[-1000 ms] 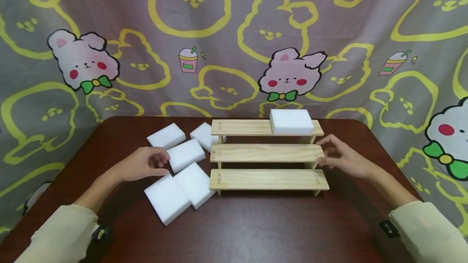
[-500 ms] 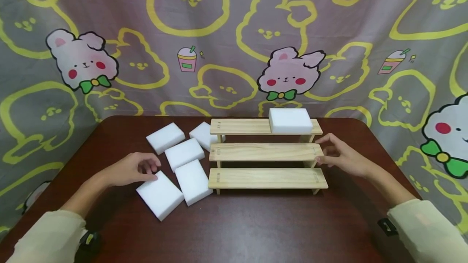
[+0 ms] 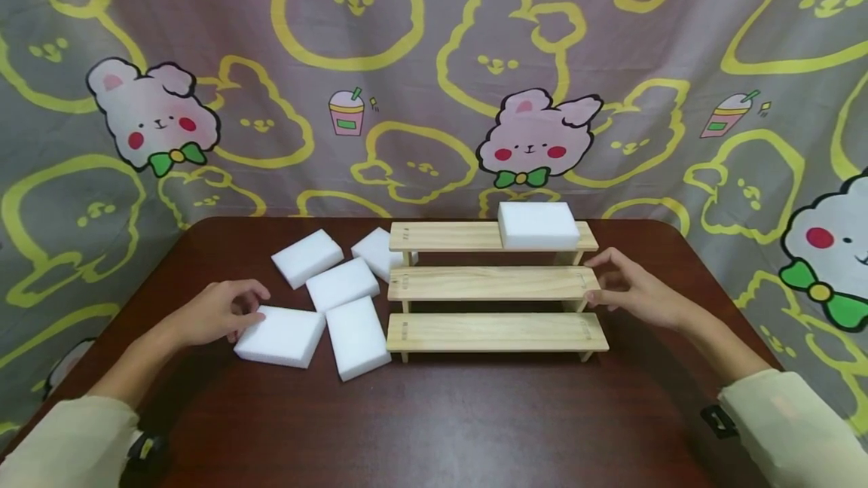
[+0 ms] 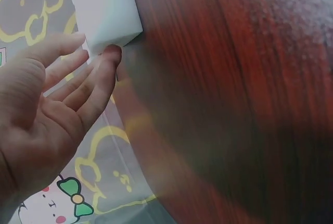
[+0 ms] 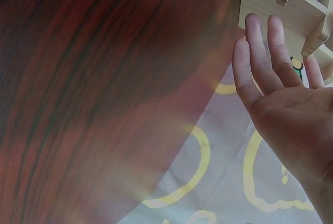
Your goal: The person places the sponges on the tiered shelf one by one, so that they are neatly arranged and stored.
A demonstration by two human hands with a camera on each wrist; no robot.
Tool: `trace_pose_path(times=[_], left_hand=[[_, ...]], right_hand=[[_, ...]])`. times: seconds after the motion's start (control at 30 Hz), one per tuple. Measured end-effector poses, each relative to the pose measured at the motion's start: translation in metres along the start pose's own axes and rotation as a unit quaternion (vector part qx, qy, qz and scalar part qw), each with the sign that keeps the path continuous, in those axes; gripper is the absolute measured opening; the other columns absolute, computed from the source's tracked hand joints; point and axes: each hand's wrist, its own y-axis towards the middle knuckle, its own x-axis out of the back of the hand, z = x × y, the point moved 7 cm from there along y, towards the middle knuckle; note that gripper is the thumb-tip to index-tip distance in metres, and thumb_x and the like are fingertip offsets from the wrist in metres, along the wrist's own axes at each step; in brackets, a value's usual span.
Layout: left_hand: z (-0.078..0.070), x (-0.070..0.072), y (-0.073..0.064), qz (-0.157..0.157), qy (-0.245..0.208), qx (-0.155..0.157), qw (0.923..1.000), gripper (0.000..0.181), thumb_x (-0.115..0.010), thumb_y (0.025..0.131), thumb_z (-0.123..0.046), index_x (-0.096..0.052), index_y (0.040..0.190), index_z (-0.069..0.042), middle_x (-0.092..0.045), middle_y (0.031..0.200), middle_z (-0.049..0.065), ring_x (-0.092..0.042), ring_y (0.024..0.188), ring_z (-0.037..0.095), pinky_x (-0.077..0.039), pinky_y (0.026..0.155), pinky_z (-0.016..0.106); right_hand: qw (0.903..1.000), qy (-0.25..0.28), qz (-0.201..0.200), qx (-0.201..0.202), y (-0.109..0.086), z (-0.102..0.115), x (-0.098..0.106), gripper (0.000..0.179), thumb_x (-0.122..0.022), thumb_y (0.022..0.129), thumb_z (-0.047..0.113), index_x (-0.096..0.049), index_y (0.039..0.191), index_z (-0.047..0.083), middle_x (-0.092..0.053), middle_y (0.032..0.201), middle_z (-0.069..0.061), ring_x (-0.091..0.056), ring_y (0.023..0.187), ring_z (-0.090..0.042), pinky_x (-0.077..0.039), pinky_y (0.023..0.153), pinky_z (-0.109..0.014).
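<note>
In the head view, a white foam block (image 3: pixel 280 336) lies at the near left of a loose group. My left hand (image 3: pixel 218 311) touches its left end, fingers loosely bent; the left wrist view shows the fingertips right at the end of the block (image 4: pixel 106 13). On the right, my right hand (image 3: pixel 631 291) is at the right end of a three-tier wooden shelf (image 3: pixel 488 282), thumb by the middle tier. In the right wrist view its fingers are spread and nearly straight beside the shelf's wood (image 5: pixel 260 0).
Several more white blocks, one a near block (image 3: pixel 357 337), lie left of the shelf. Another white block (image 3: pixel 539 226) sits on the top tier toward the right. All stand on a dark red-brown table (image 3: pixel 475 420), with a patterned curtain (image 3: pixel 420 36) behind.
My left hand has moved left, and the near-left foam block has shifted left and turned, away from its neighbour. That neighbour has turned slightly too. My right hand has stayed at the shelf end.
</note>
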Motion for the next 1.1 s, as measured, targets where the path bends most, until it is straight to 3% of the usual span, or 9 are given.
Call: trace_pose_path(times=[0.13, 0.33, 0.5, 0.67, 0.8, 0.97, 1.1], left_hand=[[0.001, 0.005, -0.001, -0.016, 0.033, 0.005, 0.9993, 0.036, -0.078, 0.09, -0.003, -0.06, 0.117, 0.01, -0.066, 0.092, 0.009, -0.062, 0.064, 0.016, -0.054, 0.054, 0.031], [-0.01, 0.012, -0.005, -0.049, 0.08, -0.05, 0.9943, 0.045, -0.089, 0.082, -0.019, -0.067, 0.115, 0.001, -0.072, 0.104, 0.009, -0.067, 0.088, 0.021, -0.057, 0.072, 0.032], [-0.013, 0.01, -0.011, -0.002, 0.074, -0.077, 0.9943, 0.055, -0.094, 0.075, -0.03, -0.071, 0.118, -0.005, -0.071, 0.116, 0.009, -0.064, 0.096, 0.02, -0.058, 0.079, 0.036], [-0.01, 0.007, -0.014, 0.045, 0.072, -0.078, 0.9933, 0.057, -0.095, 0.073, -0.034, -0.073, 0.119, -0.008, -0.071, 0.12, 0.009, -0.063, 0.102, 0.018, -0.058, 0.082, 0.037], [-0.008, 0.005, -0.014, 0.058, 0.074, -0.075, 0.9927, 0.066, -0.097, 0.07, -0.032, -0.069, 0.123, -0.004, -0.069, 0.123, 0.012, -0.062, 0.108, 0.025, -0.057, 0.088, 0.048], [-0.006, 0.001, -0.014, 0.062, 0.08, -0.045, 0.9938, 0.075, -0.1, 0.065, -0.022, -0.063, 0.127, -0.003, -0.065, 0.126, 0.018, -0.06, 0.111, 0.036, -0.05, 0.095, 0.064], [-0.005, 0.0, -0.014, 0.055, 0.091, -0.036, 0.9937, 0.081, -0.1, 0.064, -0.018, -0.06, 0.132, -0.002, -0.065, 0.127, 0.018, -0.061, 0.108, 0.034, -0.05, 0.094, 0.062]], right_hand=[[1.0, 0.004, 0.001, -0.001, 0.0, -0.001, -0.001, 0.049, -0.07, 0.099, 0.011, -0.04, 0.135, -0.002, -0.069, 0.095, -0.018, -0.07, 0.089, -0.027, -0.056, 0.071, -0.038], [1.0, 0.006, 0.002, 0.001, 0.001, -0.001, -0.001, 0.049, -0.071, 0.099, 0.011, -0.04, 0.135, -0.001, -0.069, 0.095, -0.018, -0.071, 0.089, -0.027, -0.056, 0.071, -0.038], [1.0, 0.0, -0.001, 0.002, 0.001, 0.0, 0.0, 0.048, -0.071, 0.099, 0.011, -0.041, 0.134, -0.001, -0.069, 0.095, -0.017, -0.071, 0.089, -0.027, -0.057, 0.071, -0.038], [1.0, -0.001, 0.001, 0.003, 0.001, 0.001, 0.0, 0.049, -0.071, 0.098, 0.011, -0.04, 0.135, -0.002, -0.069, 0.096, -0.017, -0.07, 0.089, -0.028, -0.057, 0.071, -0.038], [1.0, 0.001, 0.001, 0.002, 0.001, 0.0, 0.0, 0.049, -0.071, 0.099, 0.011, -0.04, 0.134, -0.002, -0.069, 0.096, -0.018, -0.071, 0.089, -0.027, -0.057, 0.071, -0.038], [1.0, 0.003, 0.0, 0.0, 0.001, 0.0, 0.0, 0.049, -0.071, 0.098, 0.011, -0.04, 0.134, -0.002, -0.069, 0.096, -0.018, -0.071, 0.09, -0.027, -0.056, 0.071, -0.038], [1.0, 0.005, 0.0, 0.001, 0.001, 0.0, 0.0, 0.048, -0.071, 0.098, 0.01, -0.04, 0.134, -0.002, -0.069, 0.096, -0.018, -0.071, 0.09, -0.027, -0.056, 0.071, -0.037]])
